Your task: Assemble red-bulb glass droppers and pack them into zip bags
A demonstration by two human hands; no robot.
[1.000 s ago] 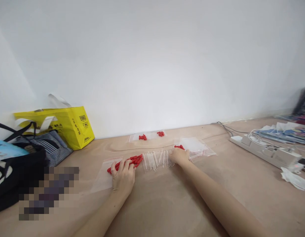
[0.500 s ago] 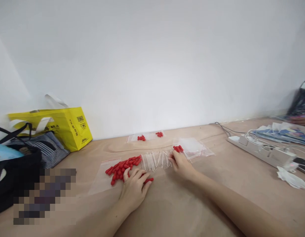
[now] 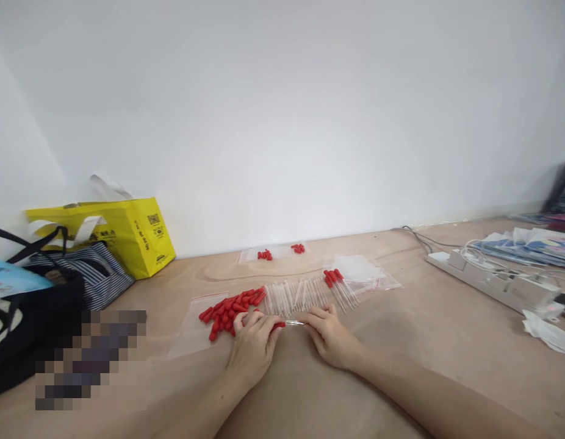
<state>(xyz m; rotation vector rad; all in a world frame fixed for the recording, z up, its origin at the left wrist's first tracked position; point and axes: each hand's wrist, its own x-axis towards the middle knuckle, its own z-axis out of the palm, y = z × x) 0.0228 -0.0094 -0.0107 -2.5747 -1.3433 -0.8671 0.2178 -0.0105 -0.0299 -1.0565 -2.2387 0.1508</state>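
Observation:
My left hand (image 3: 252, 344) is closed on a red rubber bulb (image 3: 279, 325), whose end pokes out past the fingertips. Between the fingers of my right hand (image 3: 332, 340) is a thin glass tube (image 3: 294, 322), lying in line with the bulb; whether the two join is hard to see. Several loose red bulbs (image 3: 232, 310) lie in a heap behind my left hand. A row of clear glass tubes (image 3: 294, 296) spreads beyond both hands. To its right sit several droppers with red bulbs (image 3: 334, 277) on glass tubes.
Clear plastic bags (image 3: 193, 326) lie under the heap and at the back right (image 3: 383, 280). Another bag (image 3: 250, 255) with red-topped pieces is near the wall. At left stand a yellow bag (image 3: 140, 238) and a striped bag (image 3: 102, 274); at right, a power strip (image 3: 488, 283) with cables.
My right hand has come back from the droppers at the right toward my left hand, and a glass tube now shows between them. My left hand stays near the red heap.

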